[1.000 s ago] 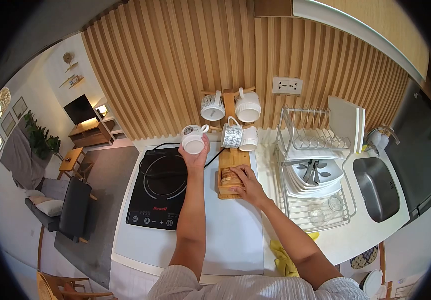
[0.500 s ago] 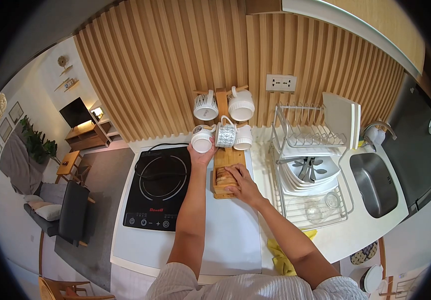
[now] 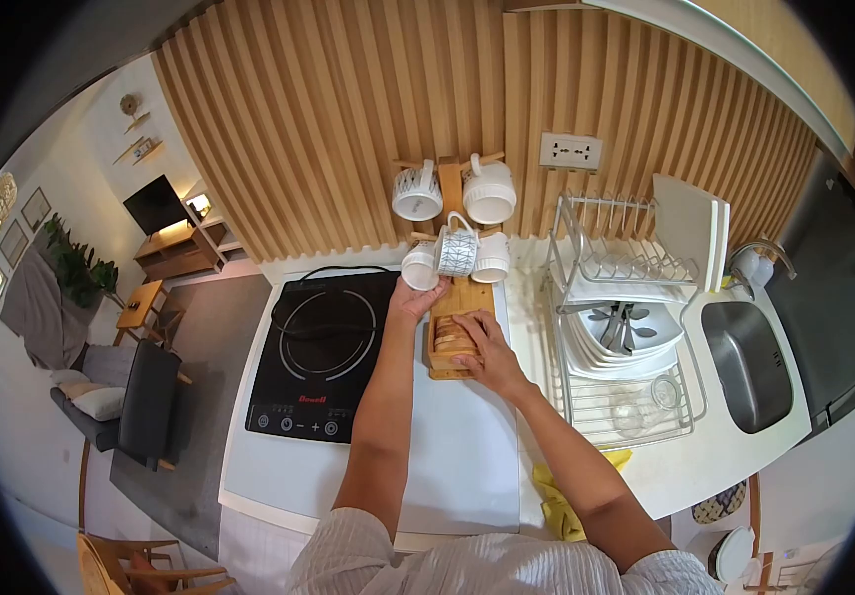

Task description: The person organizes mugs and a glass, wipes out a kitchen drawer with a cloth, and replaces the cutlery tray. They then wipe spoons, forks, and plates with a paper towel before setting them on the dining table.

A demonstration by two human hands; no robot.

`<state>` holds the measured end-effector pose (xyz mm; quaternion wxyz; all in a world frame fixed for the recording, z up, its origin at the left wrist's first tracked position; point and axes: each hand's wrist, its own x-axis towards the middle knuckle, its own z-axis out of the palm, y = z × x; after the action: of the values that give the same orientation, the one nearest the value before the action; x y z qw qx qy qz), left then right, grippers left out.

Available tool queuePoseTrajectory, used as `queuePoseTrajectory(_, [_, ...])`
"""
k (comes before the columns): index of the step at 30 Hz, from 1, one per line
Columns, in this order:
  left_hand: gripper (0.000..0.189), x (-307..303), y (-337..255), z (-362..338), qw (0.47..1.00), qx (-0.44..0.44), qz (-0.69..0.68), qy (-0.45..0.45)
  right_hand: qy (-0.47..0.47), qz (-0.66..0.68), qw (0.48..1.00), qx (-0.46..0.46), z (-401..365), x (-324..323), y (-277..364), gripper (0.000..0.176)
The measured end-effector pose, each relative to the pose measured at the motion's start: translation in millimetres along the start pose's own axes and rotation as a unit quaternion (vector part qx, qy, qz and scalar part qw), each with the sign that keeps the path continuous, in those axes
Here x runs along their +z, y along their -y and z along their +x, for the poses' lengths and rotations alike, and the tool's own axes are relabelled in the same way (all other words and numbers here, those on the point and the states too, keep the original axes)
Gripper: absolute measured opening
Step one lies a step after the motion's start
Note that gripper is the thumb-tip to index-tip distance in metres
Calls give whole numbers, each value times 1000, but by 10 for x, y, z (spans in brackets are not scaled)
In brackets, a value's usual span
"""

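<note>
A wooden mug stand (image 3: 467, 295) bears several hanging mugs, among them a white-and-grey patterned mug (image 3: 458, 251) at its front. My left hand (image 3: 417, 298) grips the lower left white mug (image 3: 418, 267) from below, with some fingers hidden behind it. On the stand's base sits a small wooden holder (image 3: 444, 364) with a stack of round wooden coasters (image 3: 453, 337). My right hand (image 3: 490, 352) is closed around the right side of these coasters, fingers bent over their top. Two more mugs, a patterned mug (image 3: 417, 194) and a white mug (image 3: 490, 194), hang higher up.
Left of the stand lies a black induction cooker (image 3: 323, 347) with its cord behind. At right stand a wire dish rack (image 3: 695, 397) with white dishes and cutlery, then a steel sink (image 3: 747, 367). A yellow cloth (image 3: 561, 506) hangs at the counter's front edge.
The lower left mug and my left hand have shifted slightly right, towards the stand's post. My right hand stays on the coasters. The whole view has moved a little.
</note>
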<state>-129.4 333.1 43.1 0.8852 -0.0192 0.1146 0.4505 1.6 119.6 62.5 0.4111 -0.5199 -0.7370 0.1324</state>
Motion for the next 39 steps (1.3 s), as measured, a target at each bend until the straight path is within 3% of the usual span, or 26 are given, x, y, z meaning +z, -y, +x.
queuePoseTrajectory(3, [30,-6,-17,-104,999,-38,5,7,-20,17,1000,-16,-3,20,3,63])
queuePoseTrajectory(5, [32,-19,-31,-138,995,-85,21,-48,-14,19,1000,-11,-6,32,-1,64])
queuePoseTrajectory(7, [34,-10,-34,-233,995,-63,60,-46,-10,25,1000,-5,-8,20,-4,63])
queuePoseTrajectory(9, [41,46,-89,-331,978,-46,124,-162,-13,22,1000,-10,-13,15,-5,63])
queuePoseTrajectory(10, [41,74,-128,-412,978,-46,126,-161,-15,20,1000,-14,-7,14,-4,63])
queuePoseTrajectory(11, [36,82,-167,-515,914,11,369,-168,-18,21,1000,-13,-3,12,-5,63])
queuePoseTrajectory(12, [31,91,-165,-612,790,67,588,-163,-17,23,1000,-12,-4,6,-1,63])
queuePoseTrajectory(13, [31,104,-125,-704,789,66,589,-164,-15,26,999,-10,-9,7,-3,63])
queuePoseTrajectory(14, [25,104,-81,-803,561,213,786,-149,-15,28,999,-8,-11,12,-4,63])
queuePoseTrajectory(15, [20,39,-65,-855,272,335,895,-117,-20,24,1000,-4,-11,18,-7,62])
queuePoseTrajectory(16, [21,-96,-67,-826,196,391,894,-92,-23,19,1000,-1,-17,26,-4,62])
queuePoseTrajectory(17, [21,-160,-79,-810,196,390,895,-94,-22,21,1000,0,-20,29,-1,62])
queuePoseTrajectory(19, [19,-216,-94,-775,126,391,908,-87,-21,19,1000,0,-14,12,15,61])
queuePoseTrajectory(20, [19,-228,-108,-747,126,392,907,-85,-23,17,1000,0,-6,-2,22,61])
queuePoseTrajectory(23, [14,-269,-164,-670,151,388,907,-68,-10,33,999,5,-4,-36,44,61])
queuePoseTrajectory(25, [13,-264,-221,-613,215,392,887,-112,-7,34,999,1,1,-35,45,61])
queuePoseTrajectory(27, [16,-227,-291,-575,215,402,884,-104,-8,36,999,1,-6,-35,47,61])
queuePoseTrajectory(29, [13,-145,-355,-542,164,394,895,-131,-8,37,999,2,-5,-38,51,61])
queuePoseTrajectory(30, [13,-73,-366,-579,164,394,895,-130,-9,36,999,0,-3,-33,49,61])
queuePoseTrajectory(32, [9,77,-374,-671,57,375,917,-125,-11,33,999,-1,-5,-34,32,61])
queuePoseTrajectory(35, [10,129,-477,-594,52,388,903,-179,4,-4,1000,0,-3,-25,-4,60])
queuePoseTrajectory(36, [12,122,-549,-544,18,394,904,-163,3,-4,1000,-1,-1,-20,-12,60])
queuePoseTrajectory(39, [14,81,-685,-427,-20,371,911,-182,0,-1,1000,-4,-3,-13,-30,61])
